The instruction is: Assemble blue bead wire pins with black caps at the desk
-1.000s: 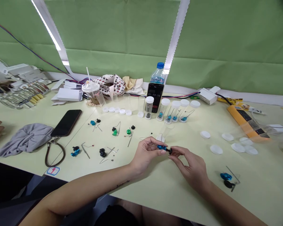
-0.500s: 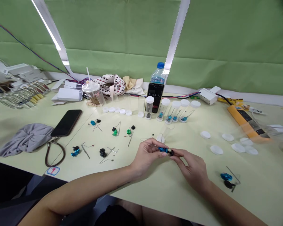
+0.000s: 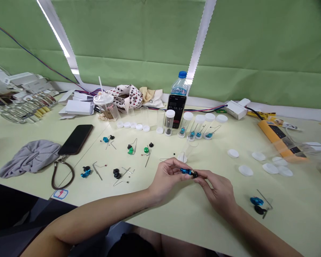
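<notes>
My left hand pinches a small shiny blue metal part between thumb and fingers above the table. At its right end, my right hand closes its fingertips on a black round-headed piece, whose dark shaft meets the blue part. Just behind the hands stands a clear tube on a white cap, with a bent wire and a tiny black piece beside it. My fingers hide part of both held pieces.
Capped clear tubes stand before an upright phone and a water bottle. Sets of blue, green and black parts with hex keys lie left. White caps and another blue part lie right, near a power strip.
Both hands stay nearly in place, still holding the two pieces end to end. The fingertips and the black piece have shifted very slightly.
</notes>
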`<state>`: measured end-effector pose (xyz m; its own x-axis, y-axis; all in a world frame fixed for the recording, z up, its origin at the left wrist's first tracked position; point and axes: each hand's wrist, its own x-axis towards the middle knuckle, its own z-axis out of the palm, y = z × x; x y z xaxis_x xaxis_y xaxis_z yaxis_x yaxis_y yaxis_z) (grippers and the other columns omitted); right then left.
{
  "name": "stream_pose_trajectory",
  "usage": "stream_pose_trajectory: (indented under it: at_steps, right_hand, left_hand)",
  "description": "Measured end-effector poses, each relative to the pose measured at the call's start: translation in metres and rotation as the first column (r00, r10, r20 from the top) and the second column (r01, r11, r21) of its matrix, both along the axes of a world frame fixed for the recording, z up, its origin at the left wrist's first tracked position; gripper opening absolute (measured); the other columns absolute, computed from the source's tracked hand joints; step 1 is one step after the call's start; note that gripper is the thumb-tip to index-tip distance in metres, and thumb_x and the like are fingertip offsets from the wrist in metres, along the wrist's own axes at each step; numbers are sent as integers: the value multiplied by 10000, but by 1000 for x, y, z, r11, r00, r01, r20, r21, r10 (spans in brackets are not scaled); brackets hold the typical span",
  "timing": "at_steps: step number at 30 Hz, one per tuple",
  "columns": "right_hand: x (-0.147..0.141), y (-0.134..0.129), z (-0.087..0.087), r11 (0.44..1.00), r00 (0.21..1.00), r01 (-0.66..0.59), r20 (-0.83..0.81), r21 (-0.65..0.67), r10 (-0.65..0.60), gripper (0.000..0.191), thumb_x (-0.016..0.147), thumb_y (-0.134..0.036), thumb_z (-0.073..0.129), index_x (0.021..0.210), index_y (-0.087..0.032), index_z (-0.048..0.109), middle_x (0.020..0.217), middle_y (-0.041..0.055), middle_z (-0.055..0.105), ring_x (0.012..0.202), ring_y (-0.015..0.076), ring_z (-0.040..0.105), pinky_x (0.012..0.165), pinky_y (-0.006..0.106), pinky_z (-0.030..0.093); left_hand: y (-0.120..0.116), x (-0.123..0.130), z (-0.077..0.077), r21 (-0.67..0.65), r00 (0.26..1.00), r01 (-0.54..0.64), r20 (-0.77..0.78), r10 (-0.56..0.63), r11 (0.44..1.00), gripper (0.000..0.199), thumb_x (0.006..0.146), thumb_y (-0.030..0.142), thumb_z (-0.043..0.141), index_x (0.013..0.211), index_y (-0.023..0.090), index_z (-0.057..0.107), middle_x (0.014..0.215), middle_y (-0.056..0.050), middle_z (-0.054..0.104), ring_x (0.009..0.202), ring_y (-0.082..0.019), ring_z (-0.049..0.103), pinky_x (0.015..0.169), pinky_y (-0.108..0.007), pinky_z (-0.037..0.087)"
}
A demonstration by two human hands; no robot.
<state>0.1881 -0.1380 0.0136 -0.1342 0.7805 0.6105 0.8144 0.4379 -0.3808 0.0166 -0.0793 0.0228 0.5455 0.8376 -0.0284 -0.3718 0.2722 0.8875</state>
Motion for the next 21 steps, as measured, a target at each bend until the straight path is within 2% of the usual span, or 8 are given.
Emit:
stream_pose_trajectory:
  at_steps: [11,21]
  right_hand:
    - [2,0,-3,999,999,-32,-8,-7,32,131,921,-218,486,951,-187,610,776,9,719,621,112,661,571,198,479]
    - [1,-1,0,997,999,-40,-18,-60,39,186,941,-246,429,937,-192,607,705,9,694,553,117,628,528,209,452]
  left_hand:
    - [-1,1,0,4,1000,0,17,0,1000,235,635,189,790,800,127,634,860,-53,673,856,-155,630,840,-331,480]
    - [-1,1,0,17,1000,1,21,-2,1000,240,621,190,798,791,126,641,869,-59,670,862,-161,633,845,-331,490]
